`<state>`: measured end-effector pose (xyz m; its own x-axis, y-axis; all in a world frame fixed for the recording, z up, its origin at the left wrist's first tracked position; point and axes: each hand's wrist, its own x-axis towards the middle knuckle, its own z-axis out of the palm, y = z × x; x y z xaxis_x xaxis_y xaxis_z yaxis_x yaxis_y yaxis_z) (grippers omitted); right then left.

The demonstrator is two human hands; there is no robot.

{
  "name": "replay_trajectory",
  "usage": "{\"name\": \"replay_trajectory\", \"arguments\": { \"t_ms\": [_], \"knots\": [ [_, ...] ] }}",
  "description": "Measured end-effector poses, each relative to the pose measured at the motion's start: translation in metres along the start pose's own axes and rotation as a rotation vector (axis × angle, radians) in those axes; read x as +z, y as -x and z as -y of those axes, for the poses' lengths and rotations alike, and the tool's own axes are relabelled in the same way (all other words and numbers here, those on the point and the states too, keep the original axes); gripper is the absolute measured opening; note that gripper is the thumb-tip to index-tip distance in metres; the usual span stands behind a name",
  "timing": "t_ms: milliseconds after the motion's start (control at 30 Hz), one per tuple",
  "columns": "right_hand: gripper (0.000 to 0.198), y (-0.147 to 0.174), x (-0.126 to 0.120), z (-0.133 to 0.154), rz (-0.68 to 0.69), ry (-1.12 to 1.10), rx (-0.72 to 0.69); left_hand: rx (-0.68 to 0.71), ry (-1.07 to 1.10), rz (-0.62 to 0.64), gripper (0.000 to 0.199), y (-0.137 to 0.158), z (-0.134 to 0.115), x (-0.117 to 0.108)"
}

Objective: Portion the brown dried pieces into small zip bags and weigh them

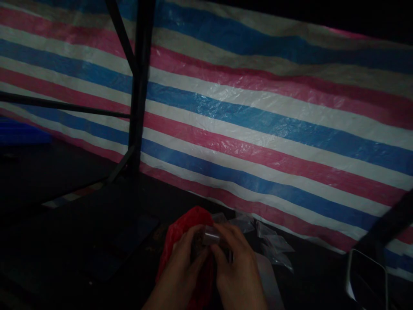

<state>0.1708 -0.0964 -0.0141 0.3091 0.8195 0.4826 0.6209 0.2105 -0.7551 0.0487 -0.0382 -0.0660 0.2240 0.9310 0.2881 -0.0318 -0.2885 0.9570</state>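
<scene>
My right hand (235,260) is closed, its thumb and fingers around a small shiny grey piece (211,236) that looks like clear plastic or metal. My left hand (184,263) is curled just beside it, its fingers bent in at the dark hollow between the hands. What the left fingers grip there is too dark to make out. A crumpled red plastic bag (171,234) lies open behind and under both hands. Several small clear plastic bags (275,245) are scattered to the right of the right hand.
A pale, see-through container or sheet (269,282) shows beside my right wrist. At the right stands a dark panel with a light rim (368,277). A black frame post (137,94) rises before a striped plastic sheet (258,120). Something blue (24,132) lies far left.
</scene>
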Motion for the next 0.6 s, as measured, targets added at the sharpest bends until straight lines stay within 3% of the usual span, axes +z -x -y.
{"name": "replay_trajectory", "arguments": {
  "t_ms": [300, 467, 600],
  "knots": [
    [0.040, -0.006, 0.028, -0.028, -0.061, -0.107, 0.161, 0.015, -0.212, -0.090, 0.053, -0.007, 0.027, -0.014],
    [0.042, 0.001, 0.045, -0.037, -0.014, 0.019, 0.217, -0.025, -0.251, -0.129, 0.063, -0.011, 0.019, -0.020],
    [0.056, 0.011, 0.045, -0.028, 0.073, -0.009, 0.211, -0.083, -0.106, -0.131, 0.067, -0.010, 0.003, -0.020]
  ]
}}
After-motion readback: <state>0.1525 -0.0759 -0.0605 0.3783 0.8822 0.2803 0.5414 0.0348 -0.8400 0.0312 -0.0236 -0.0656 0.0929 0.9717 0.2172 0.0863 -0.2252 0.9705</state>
